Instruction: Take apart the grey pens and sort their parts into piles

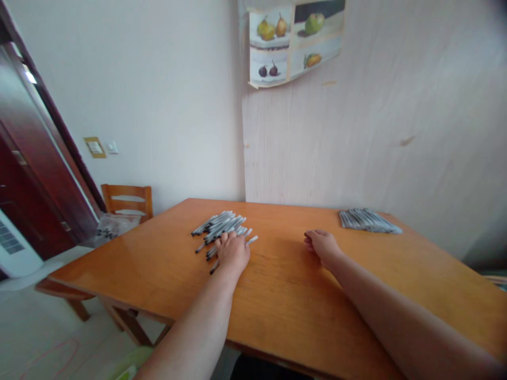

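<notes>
A loose pile of pens (225,221) with clear barrels and black ends lies left of the middle on the wooden table (277,295). My left hand (233,252) rests on the near side of this pile, fingers curled down over the pens. One pen's pale end (252,240) sticks out beside the hand; the fingers' undersides are hidden. To the right, my right hand (322,245) hovers low or rests at the table, with its fingers pinched together. Something small and dark shows at its fingertips, too small to name.
A flat, neat row of similar pens (368,219) lies at the table's back right. Behind the left edge stand a wooden chair (127,200) and a clear plastic bag (119,224). A wall with a fruit poster (295,39) borders the far side.
</notes>
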Action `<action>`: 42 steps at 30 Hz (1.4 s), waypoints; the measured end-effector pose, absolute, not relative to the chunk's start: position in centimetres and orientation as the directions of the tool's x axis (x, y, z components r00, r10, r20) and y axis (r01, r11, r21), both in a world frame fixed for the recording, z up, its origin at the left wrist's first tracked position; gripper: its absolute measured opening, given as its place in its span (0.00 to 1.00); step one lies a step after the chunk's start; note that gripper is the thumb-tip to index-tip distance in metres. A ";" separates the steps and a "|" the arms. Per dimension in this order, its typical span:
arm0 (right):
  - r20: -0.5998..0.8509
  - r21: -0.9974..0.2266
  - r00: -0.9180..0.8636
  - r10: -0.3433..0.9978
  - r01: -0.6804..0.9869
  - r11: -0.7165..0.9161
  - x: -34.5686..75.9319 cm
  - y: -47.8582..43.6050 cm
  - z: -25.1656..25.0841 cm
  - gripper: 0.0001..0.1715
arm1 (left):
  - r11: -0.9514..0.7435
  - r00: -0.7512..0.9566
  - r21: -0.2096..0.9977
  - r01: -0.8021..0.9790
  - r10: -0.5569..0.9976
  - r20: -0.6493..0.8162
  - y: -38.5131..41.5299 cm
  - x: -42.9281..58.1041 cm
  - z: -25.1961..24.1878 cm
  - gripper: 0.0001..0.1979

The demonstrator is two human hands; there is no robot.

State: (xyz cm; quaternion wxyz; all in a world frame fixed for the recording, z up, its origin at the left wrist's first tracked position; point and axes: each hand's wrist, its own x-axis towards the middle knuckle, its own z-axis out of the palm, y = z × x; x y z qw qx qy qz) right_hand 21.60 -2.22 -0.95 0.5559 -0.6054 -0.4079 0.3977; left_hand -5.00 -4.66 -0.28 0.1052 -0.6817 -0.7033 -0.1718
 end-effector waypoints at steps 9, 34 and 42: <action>0.146 -0.926 0.222 0.964 0.373 0.054 22.5 -1.7 -3.5 0.15 | -0.091 0.052 0.079 0.993 0.916 0.397 -4.9 -4.7 -0.3 0.11; 0.274 -0.806 0.171 0.947 0.578 0.129 22.0 -1.6 -3.5 0.17 | 0.130 0.222 0.991 -0.014 0.967 -0.124 -1.7 1.6 2.5 0.07; 0.282 -0.799 0.176 0.943 0.588 0.129 21.8 -1.4 -3.5 0.17 | 0.236 0.407 0.967 -0.090 0.896 -0.181 -2.3 1.9 0.5 0.13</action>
